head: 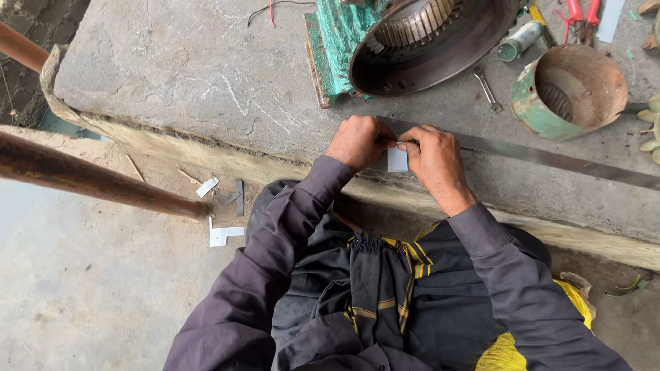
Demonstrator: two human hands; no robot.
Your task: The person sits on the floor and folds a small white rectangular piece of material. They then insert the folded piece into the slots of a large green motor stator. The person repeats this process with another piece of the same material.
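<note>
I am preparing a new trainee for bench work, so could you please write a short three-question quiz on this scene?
1. True or false: both hands are on the small white sheet piece at the edge of the stone slab.
2. Multiple choice: what long thing lies on the slab beside the right hand? A) a metal strip B) a rope C) a hose
3. Fill in: the wrench lies between the green motor housing and the round ____ cover.

Key
1. True: the left hand and the right hand pinch it together.
2. A, the metal strip.
3. Green, rusty inside: the cover lies on its side.
</note>
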